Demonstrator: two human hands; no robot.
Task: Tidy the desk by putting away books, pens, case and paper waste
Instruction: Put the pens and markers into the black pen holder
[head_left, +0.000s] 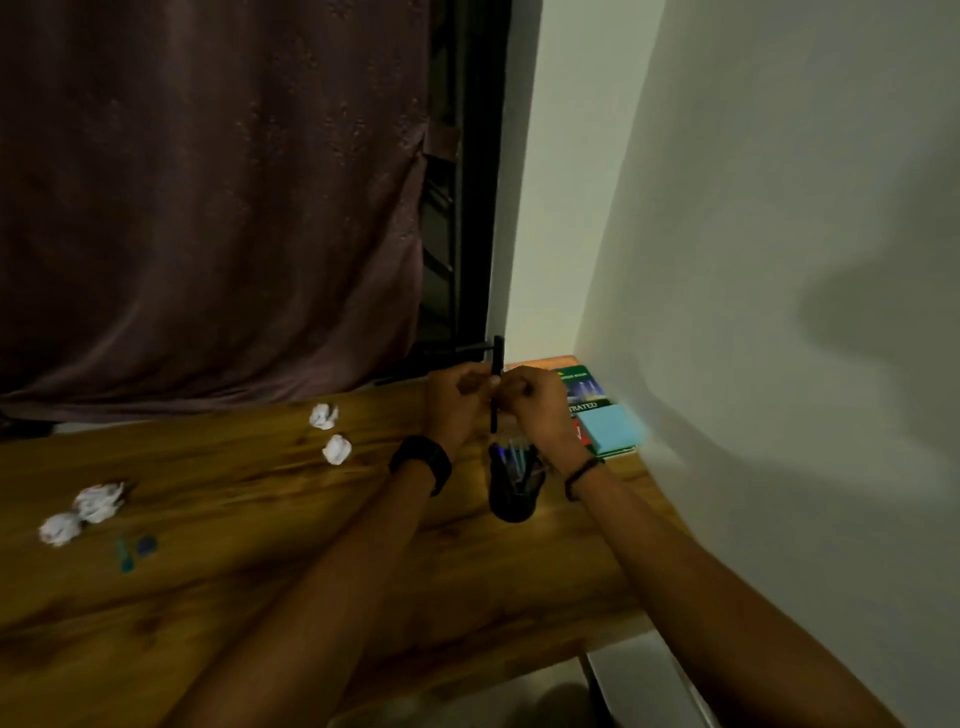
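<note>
Upright, pen (496, 384) between both hands (fingers pinching)

On the cover of the green book (584, 391), lying at the far right corner of the desk (260, 545), the white letters "TRATED" are read, their beginning hidden by a hand. A smaller line near its top is too blurred to be read.

Four crumpled paper balls — two far (323, 416) (336, 449), two at the near left (98, 501) (60, 528). One black pen (496, 384) held upright — one dark case (514, 483), two hands (454, 402) (537, 405).
</note>
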